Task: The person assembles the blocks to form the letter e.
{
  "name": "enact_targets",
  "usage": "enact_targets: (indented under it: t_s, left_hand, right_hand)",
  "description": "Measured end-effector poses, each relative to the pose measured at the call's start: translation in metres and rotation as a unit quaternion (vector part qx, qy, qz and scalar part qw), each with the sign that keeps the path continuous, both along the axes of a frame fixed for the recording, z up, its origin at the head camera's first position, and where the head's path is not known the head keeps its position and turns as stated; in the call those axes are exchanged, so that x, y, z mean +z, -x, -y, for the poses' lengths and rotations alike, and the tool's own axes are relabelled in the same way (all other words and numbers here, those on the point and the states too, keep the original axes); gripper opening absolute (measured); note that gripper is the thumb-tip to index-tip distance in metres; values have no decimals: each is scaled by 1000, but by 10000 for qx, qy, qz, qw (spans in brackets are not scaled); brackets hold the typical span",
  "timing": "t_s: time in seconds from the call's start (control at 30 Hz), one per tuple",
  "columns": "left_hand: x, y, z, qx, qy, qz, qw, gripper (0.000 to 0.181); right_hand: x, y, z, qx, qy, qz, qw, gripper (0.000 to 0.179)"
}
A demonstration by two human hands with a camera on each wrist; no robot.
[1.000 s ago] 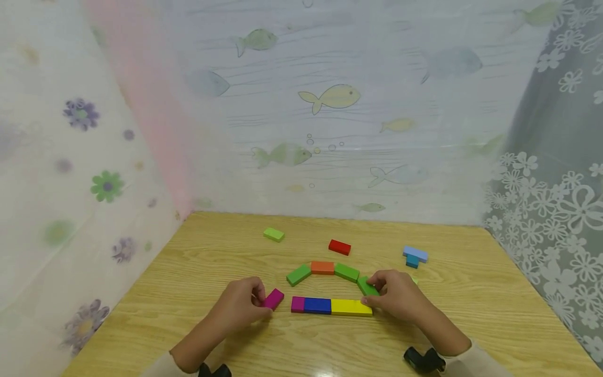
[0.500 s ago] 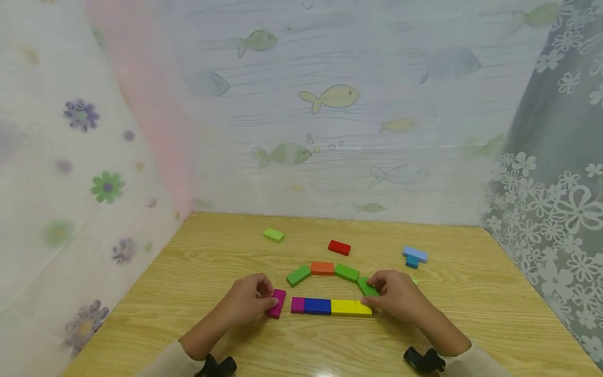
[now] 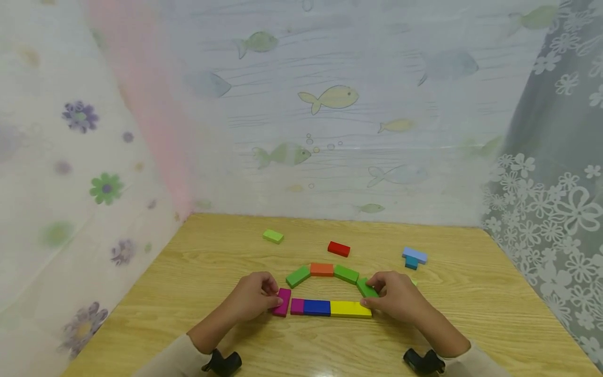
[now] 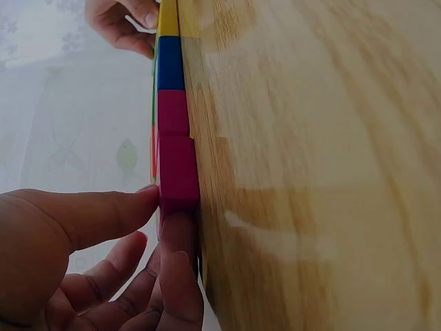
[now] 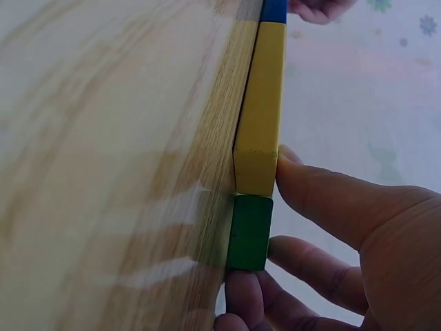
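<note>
My left hand (image 3: 252, 298) pinches a magenta block (image 3: 285, 297) between thumb and fingers, upright on the page at the left end of a straight row. That row runs from a small magenta block (image 3: 297, 306) through a blue block (image 3: 317, 307) to a long yellow block (image 3: 346, 309). Behind it curve a green block (image 3: 298, 277), an orange block (image 3: 322, 269) and another green block (image 3: 346, 274). My right hand (image 3: 394, 296) holds the arc's rightmost green block (image 5: 249, 233) with curled fingers, its thumb against the yellow block's end.
Farther back on the wooden table (image 3: 226, 241) lie a lime block (image 3: 273, 236) and a red block (image 3: 338, 248). A light blue block (image 3: 415, 255) and a darker blue block (image 3: 411, 263) sit together at right. Patterned curtains (image 3: 330, 173) hang behind the table.
My left hand has turned the magenta block from slanted to nearly straight and moved it right, closer to the row. The right hand stays in place on the green block.
</note>
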State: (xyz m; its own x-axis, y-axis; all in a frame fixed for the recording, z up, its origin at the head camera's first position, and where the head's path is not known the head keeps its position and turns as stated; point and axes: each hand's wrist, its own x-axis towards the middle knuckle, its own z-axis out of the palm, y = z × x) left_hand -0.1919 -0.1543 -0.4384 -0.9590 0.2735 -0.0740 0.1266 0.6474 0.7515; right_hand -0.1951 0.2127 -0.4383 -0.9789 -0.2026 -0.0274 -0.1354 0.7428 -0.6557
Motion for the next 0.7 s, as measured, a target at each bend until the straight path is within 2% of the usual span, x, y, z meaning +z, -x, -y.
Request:
enact_targets:
  t_s: [0.27, 0.7]
  left_hand:
    - [1, 2, -2, 8, 5, -23, 10000, 21]
    - [6, -1, -5, 48, -17, -34, 10000, 21]
  right_hand:
    - [1, -2, -1, 16, -32, -17, 10000, 41]
    - [6, -4, -1, 106, 67, -2, 9999, 41]
